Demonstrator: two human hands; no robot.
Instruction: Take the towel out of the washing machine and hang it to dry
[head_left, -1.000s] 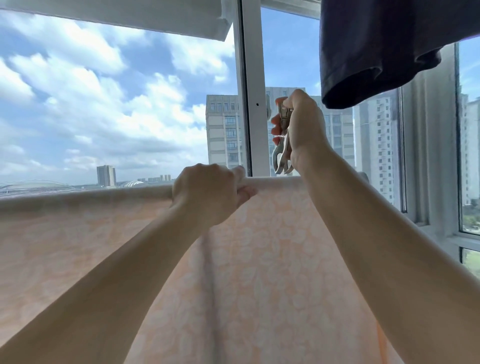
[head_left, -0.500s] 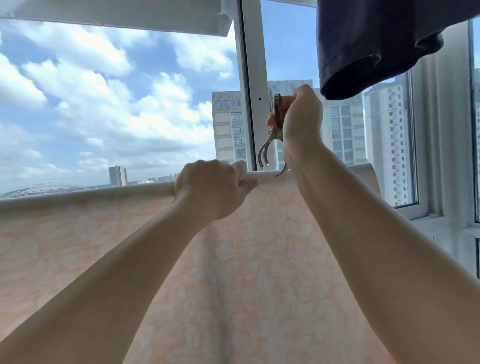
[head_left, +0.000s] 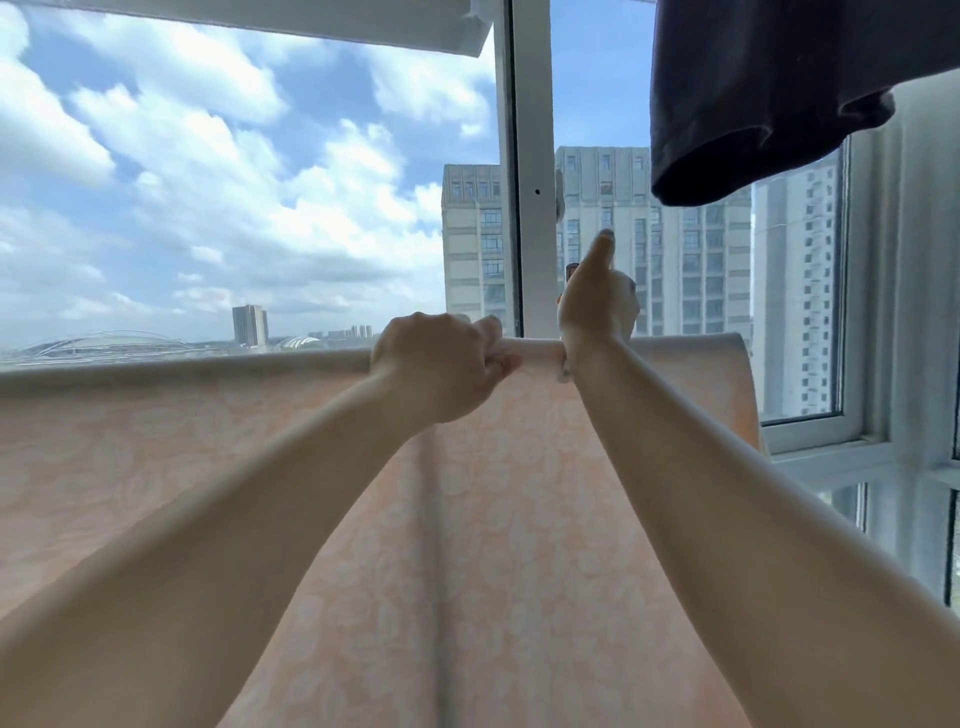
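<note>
Peach towel (head_left: 519, 519) under left fingers (head_left: 493, 332)

Whatever carried the towel (head_left: 519, 519) was hidden under its folded top edge. The towel ran off the left and bottom edges. The right hand (head_left: 597, 306) covered nearly all of a clip (head_left: 571, 270); only a small reddish tip showed, so its jaws could not be told. The dark garment (head_left: 779, 93) was cut off by the top and right edges, its hanger unseen. Both forearms left the picture at the bottom.

towel (head_left: 519, 519) | peach, pale floral pattern | draped over rail, hanging flat
</note>
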